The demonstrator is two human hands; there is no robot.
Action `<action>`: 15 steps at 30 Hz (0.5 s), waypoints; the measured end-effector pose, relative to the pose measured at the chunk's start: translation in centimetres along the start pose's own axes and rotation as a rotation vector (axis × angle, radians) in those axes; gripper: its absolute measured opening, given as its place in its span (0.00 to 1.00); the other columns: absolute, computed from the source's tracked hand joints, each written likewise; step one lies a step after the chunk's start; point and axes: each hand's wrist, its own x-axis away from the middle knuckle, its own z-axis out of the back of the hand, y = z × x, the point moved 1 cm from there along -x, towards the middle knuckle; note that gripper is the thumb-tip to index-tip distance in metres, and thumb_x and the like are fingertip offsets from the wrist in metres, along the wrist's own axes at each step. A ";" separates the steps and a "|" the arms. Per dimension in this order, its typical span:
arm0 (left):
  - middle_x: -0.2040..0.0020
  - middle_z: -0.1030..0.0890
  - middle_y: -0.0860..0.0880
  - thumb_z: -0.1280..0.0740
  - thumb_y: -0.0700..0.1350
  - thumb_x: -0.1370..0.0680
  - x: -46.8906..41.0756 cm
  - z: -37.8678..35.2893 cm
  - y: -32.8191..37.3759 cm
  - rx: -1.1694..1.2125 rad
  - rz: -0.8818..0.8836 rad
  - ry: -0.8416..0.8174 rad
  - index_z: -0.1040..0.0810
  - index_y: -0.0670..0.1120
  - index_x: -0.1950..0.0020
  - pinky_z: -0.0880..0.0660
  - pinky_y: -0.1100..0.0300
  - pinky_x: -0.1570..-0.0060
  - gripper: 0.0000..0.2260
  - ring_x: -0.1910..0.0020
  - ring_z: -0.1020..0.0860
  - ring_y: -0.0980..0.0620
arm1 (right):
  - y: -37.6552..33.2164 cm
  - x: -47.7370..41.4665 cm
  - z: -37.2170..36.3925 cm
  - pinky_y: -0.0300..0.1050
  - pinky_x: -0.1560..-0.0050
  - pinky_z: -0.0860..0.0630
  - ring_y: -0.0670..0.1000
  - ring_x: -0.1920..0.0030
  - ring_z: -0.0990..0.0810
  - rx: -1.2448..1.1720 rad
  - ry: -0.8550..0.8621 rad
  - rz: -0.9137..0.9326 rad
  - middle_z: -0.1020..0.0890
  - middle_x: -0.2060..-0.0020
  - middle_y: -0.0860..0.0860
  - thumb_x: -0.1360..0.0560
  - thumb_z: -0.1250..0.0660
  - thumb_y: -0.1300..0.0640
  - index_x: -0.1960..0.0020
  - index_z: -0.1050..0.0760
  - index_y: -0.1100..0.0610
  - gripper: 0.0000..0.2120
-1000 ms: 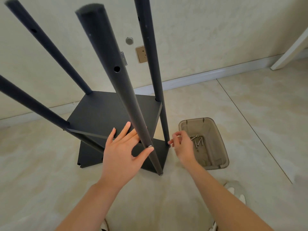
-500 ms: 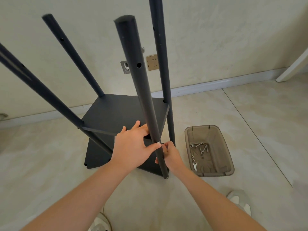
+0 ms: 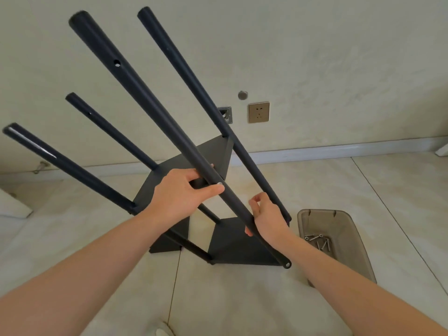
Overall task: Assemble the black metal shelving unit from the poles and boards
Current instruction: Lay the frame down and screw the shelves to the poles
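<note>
Tipping well over to the left, the half-built shelving unit (image 3: 232,248) stood on the floor (image 3: 363,190), and I judged that most of its weight sat on the foot of the near pole (image 3: 150,103). My left hand (image 3: 179,195) was wrapped round that pole where the upper board (image 3: 213,161) met it, thumb laid just below the silver screw (image 3: 220,183) in the pole. My right hand (image 3: 268,218) grasped the same pole lower down, toward its foot. I thought the danger lay in the lean: if either grip slackened, the frame could swing further over and crash down. The pole's foot could also skate on the smooth tile and take the rest with it. If that screw was not fully home, twisting the pole might rack the joint and let the board's corner drop. A slip to the right of the pole's foot would strike the grey bin (image 3: 356,241) and scatter the loose screws (image 3: 317,241) lying in it. The floor was pale glossy tile with thin joints. Beyond the pole rose a cream wall (image 3: 315,57) with a white skirting board (image 3: 339,150), and a brass-coloured socket (image 3: 258,112) to the pole's right.
</note>
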 end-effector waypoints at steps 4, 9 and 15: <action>0.52 0.17 0.59 0.26 0.58 0.28 0.0 2.1 -2.1 0.135 0.061 -0.021 0.21 0.63 0.53 0.33 0.67 0.54 0.07 0.52 0.22 0.62 | -1.7 0.1 -1.0 0.33 0.76 0.28 0.47 0.74 0.22 -0.121 0.007 0.016 0.21 0.60 0.56 0.16 0.44 0.57 0.39 0.34 0.55 0.07; 0.58 0.16 0.61 0.26 0.56 0.28 0.3 3.8 -5.1 0.311 0.159 0.038 0.18 0.60 0.55 0.31 0.66 0.51 0.05 0.54 0.22 0.64 | -3.7 -0.1 -1.8 0.33 0.73 0.28 0.46 0.73 0.23 -0.141 0.014 0.071 0.21 0.60 0.56 0.16 0.45 0.54 0.40 0.35 0.53 0.06; 0.54 0.15 0.61 0.27 0.59 0.36 1.7 4.1 -9.3 0.562 0.336 0.082 0.16 0.56 0.49 0.32 0.43 0.29 0.18 0.43 0.23 0.57 | -5.6 -0.6 -2.5 0.33 0.70 0.25 0.49 0.64 0.19 0.005 0.036 0.176 0.22 0.60 0.50 0.16 0.47 0.49 0.42 0.36 0.49 0.06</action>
